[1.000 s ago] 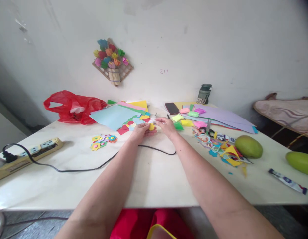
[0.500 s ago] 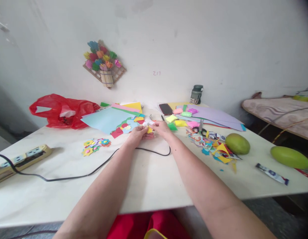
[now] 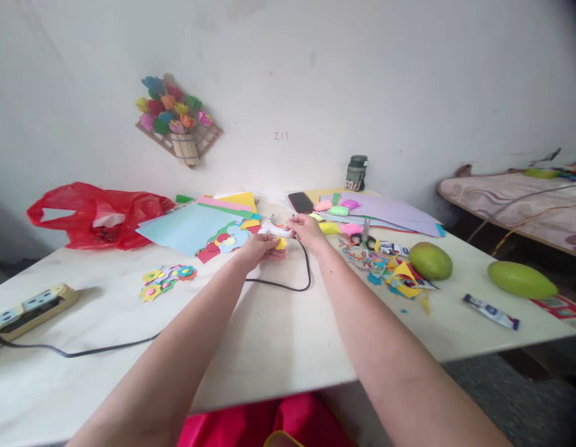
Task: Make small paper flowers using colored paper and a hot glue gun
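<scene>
My left hand (image 3: 264,247) is closed on a small yellow paper piece (image 3: 281,243) above the middle of the table. Just to its right, my right hand (image 3: 305,227) has its fingers closed on a white tool (image 3: 281,231), which looks like a glue gun with a black cord (image 3: 308,273). Left of my hands lie colourful paper cut-outs (image 3: 225,239) partly over light blue paper (image 3: 176,225). Several small paper flowers (image 3: 167,279) are grouped farther left.
A red plastic bag (image 3: 102,217) and a power strip (image 3: 36,310) are on the left. Right of my hands are a phone (image 3: 300,202), clay packets (image 3: 351,229), scissors (image 3: 365,238), paper scraps (image 3: 402,279), two green fruits (image 3: 431,261) and a tube (image 3: 491,311).
The view has shifted a little to the right. My right hand has moved off the yellow piece and onto the white tool, which now shows more fully between my hands.
</scene>
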Motion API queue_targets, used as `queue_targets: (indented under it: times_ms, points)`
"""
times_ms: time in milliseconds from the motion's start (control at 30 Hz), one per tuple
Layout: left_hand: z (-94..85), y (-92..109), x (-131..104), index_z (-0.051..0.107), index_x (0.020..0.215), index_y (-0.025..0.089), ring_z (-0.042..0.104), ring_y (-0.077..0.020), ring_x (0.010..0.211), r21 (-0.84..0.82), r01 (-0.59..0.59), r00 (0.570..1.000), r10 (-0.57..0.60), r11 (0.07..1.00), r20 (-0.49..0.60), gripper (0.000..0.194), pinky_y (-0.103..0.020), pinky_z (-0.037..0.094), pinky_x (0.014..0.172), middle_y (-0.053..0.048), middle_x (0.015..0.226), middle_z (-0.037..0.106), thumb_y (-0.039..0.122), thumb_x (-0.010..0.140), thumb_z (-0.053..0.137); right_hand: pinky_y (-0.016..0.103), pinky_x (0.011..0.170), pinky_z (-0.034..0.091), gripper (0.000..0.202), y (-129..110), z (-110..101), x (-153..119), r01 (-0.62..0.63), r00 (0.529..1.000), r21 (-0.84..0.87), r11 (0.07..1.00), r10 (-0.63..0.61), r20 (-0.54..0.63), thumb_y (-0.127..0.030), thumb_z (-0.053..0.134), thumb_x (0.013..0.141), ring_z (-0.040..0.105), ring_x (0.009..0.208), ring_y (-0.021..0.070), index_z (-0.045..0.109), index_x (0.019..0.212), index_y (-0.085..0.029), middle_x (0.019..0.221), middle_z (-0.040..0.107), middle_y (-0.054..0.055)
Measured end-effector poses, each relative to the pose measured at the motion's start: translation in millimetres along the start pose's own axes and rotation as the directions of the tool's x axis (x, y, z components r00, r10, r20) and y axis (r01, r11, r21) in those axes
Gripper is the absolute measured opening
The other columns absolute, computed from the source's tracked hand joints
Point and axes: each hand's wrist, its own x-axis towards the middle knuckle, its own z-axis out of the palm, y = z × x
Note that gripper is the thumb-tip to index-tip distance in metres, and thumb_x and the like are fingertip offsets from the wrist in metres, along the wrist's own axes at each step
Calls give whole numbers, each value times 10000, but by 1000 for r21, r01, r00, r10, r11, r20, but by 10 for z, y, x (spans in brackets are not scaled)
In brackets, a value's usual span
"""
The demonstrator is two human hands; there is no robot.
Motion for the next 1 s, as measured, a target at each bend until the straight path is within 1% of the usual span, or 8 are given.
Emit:
queue_targets:
  times_ms: [67,167,300,467,600,833,933,1000]
  points:
    - [18,-1,15,555,688,114,648,-169,563,31,-2,1000,3,1000,-12,145,-275,531,575,-78,612,654,182,699,682,190,477,408,108,6,-88,71,-8,993,-41,999,3,-116,-237,540,708,509,465,70,598,745,-154,676,647,7]
    - [38,-45,43,563,702,114,650,-168,573,44,-24,1000,25,999,-19,132,-281,536,594,-82,628,660,181,703,676,227,540,439,149,28,-265,143,-94,980,-310,946,33,-197,-287,552,707,575,553,119,613,670,-157,690,661,34]
    - [72,-81,49,578,704,109,641,-161,559,55,-39,998,41,998,-43,122,-282,535,600,-81,624,657,177,694,679,335,684,451,246,37,-428,95,-199,965,-723,662,6,-261,-398,545,722,619,822,240,672,756,-190,831,680,86]
    - [141,-63,-1,588,704,99,582,-116,473,232,-68,996,80,970,-46,83,-235,494,517,-55,565,627,171,729,622,423,799,417,546,22,-346,-65,-240,962,-876,418,-21,-274,-547,529,704,534,1038,333,624,1040,-127,1077,601,200]
    - [147,-105,28,583,736,130,496,-89,382,475,-71,985,136,877,-103,115,-206,393,406,-6,510,587,244,742,592,414,817,410,651,20,-246,-116,-263,963,-894,363,42,-266,-598,540,674,535,1038,327,579,1099,-106,1101,579,214]
    - [108,-124,81,667,893,169,532,-140,486,830,2,936,290,558,-198,261,-244,388,507,-5,496,566,312,686,598,357,758,427,450,34,-283,-129,-208,978,-918,337,68,-196,-339,553,724,559,1007,311,551,1103,-96,1038,611,205]
    - [135,-82,45,655,986,174,569,-161,556,827,-18,896,376,561,-235,345,-262,414,568,-20,548,595,342,690,595,372,749,428,445,9,-314,-149,-178,979,-914,364,-27,-201,-350,543,726,559,983,315,541,1104,-115,1029,611,191]
    - [161,-61,21,655,969,158,578,-156,548,735,-81,887,384,674,-255,346,-260,426,552,-36,592,617,376,714,573,376,763,426,450,-24,-293,-168,-102,977,-909,404,-131,-168,-377,523,744,547,989,304,519,1132,-149,1049,603,165]
